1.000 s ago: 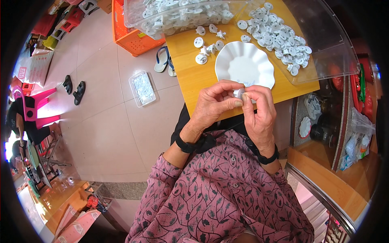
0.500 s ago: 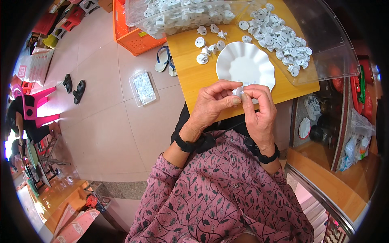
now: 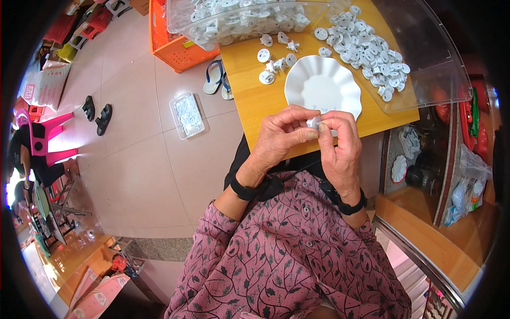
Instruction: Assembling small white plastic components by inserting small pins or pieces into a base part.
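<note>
My left hand (image 3: pixel 281 132) pinches a small white plastic part (image 3: pixel 313 123) between thumb and fingers. From the other side my right hand (image 3: pixel 341 139) grips the same part, its fingertips nearly meeting the left ones. Both hands are at the near edge of a yellow wooden table (image 3: pixel 255 106). Just beyond them lies a white scalloped plate (image 3: pixel 313 80) with a few tiny pieces near its front rim. Several similar round white parts (image 3: pixel 266 77) are scattered left of the plate. A larger pile of them (image 3: pixel 372 53) spreads to its right.
A clear bin (image 3: pixel 239 24) full of white parts stands at the table's far side. Another clear plastic container (image 3: pixel 435 69) is at the right. An orange crate (image 3: pixel 180 53), slippers (image 3: pixel 212 80) and a clear tray of small white pieces (image 3: pixel 187 114) are on the floor. Another person (image 3: pixel 24 154) sits far left.
The white part has turned slightly between my fingertips. Otherwise both hands stay in nearly the same place.
</note>
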A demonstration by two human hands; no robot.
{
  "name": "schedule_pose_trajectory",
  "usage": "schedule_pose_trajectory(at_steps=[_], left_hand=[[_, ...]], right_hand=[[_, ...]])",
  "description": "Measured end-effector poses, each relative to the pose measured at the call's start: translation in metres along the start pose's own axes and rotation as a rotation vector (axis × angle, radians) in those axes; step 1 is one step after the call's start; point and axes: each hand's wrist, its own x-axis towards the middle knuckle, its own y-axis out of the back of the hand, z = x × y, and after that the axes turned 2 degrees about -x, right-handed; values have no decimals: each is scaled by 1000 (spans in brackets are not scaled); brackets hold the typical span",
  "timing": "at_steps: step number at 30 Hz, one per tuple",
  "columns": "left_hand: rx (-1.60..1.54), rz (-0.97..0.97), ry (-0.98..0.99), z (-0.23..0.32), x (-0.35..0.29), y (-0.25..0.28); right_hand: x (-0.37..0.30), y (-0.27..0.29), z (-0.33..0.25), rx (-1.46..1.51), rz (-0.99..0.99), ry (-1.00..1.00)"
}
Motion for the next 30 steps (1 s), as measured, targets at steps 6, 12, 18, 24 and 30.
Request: schedule_pose_trajectory(at_steps=[6, 12, 18, 24, 30], left_hand=[[85, -22, -47, -1, 1, 3], [-27, -3, -5, 7, 1, -1], [-95, -7, 17, 8, 0, -2], [-88, -23, 20, 7, 0, 1], [-82, -34, 30, 8, -1, 0]], right_hand=[[0, -1, 0, -19, -9, 62], [-1, -1, -1, 96, 20, -29], [1, 0, 1, 105, 38, -50], [4, 1, -1, 103, 19, -58], [6, 2, -7, 33, 6, -7]])
